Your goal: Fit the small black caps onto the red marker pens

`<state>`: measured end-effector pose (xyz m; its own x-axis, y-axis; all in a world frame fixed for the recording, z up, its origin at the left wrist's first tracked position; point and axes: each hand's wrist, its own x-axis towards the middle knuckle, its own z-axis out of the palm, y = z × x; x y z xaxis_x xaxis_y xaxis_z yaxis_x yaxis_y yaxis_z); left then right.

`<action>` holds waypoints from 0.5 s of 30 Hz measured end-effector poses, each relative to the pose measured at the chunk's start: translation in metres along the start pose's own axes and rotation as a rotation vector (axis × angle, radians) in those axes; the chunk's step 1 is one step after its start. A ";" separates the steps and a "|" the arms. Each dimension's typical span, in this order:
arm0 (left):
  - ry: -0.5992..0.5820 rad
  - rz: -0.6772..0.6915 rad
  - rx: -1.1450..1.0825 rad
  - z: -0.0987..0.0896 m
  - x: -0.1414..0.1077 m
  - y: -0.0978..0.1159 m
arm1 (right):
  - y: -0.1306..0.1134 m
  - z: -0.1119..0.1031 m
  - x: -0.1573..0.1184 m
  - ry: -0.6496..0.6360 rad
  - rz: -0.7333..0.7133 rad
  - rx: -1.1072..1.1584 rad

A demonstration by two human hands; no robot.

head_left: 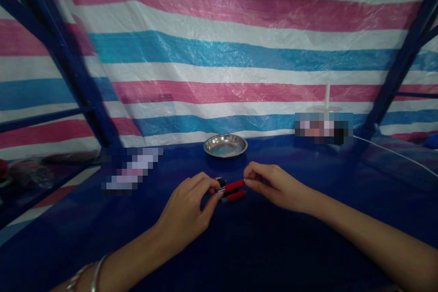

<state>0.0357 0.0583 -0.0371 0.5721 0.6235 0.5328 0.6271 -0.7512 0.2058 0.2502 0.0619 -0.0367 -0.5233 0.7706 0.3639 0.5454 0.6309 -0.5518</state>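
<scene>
Table [290, 246] fills the foreground; sheet [239, 32] hangs behind it, between left post [77, 73] and right post [398, 66]. Dish [225, 151] sits on the table near the far edge, beyond both hands. Held pen [235, 186] lies between the fingertips of left hand [191, 200] and right hand [278, 187]. Second pen [237, 196] just on its near side; third pen [221, 181] just beyond, partly hidden by left hand. Cord [393, 149] at far right. Pixelated patches obscure items left and right of the dish.
</scene>
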 end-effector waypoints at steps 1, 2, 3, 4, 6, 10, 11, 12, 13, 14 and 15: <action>0.005 0.004 -0.004 0.000 0.000 0.000 | 0.000 0.000 0.000 0.000 -0.023 -0.013; 0.009 0.008 -0.008 0.000 0.000 -0.001 | 0.000 0.000 0.000 -0.001 -0.045 -0.030; 0.011 0.013 -0.013 0.000 0.000 -0.001 | 0.000 0.000 0.000 -0.005 -0.054 -0.043; 0.011 0.016 -0.016 0.000 0.000 -0.001 | -0.001 0.000 0.000 -0.011 -0.051 -0.043; 0.006 0.013 -0.013 0.000 0.000 -0.001 | -0.001 0.000 0.000 -0.026 -0.014 -0.009; 0.004 0.011 -0.012 0.000 0.000 -0.001 | -0.001 0.000 -0.001 -0.022 -0.005 0.017; 0.002 0.016 -0.016 0.000 0.000 0.000 | -0.001 0.001 -0.001 -0.015 -0.016 0.006; 0.001 0.021 -0.018 0.000 0.000 0.000 | -0.001 0.001 0.000 -0.013 -0.022 -0.002; 0.001 0.026 -0.017 0.001 -0.001 0.000 | -0.001 0.001 0.000 -0.015 -0.021 -0.007; 0.000 0.031 -0.011 0.001 -0.001 0.000 | 0.000 0.001 0.000 -0.019 -0.015 -0.008; 0.001 0.038 -0.002 0.001 -0.001 -0.001 | 0.000 0.001 0.000 -0.022 -0.005 -0.008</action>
<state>0.0353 0.0587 -0.0382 0.5949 0.5948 0.5406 0.6044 -0.7744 0.1869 0.2493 0.0621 -0.0375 -0.5406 0.7651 0.3499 0.5479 0.6358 -0.5436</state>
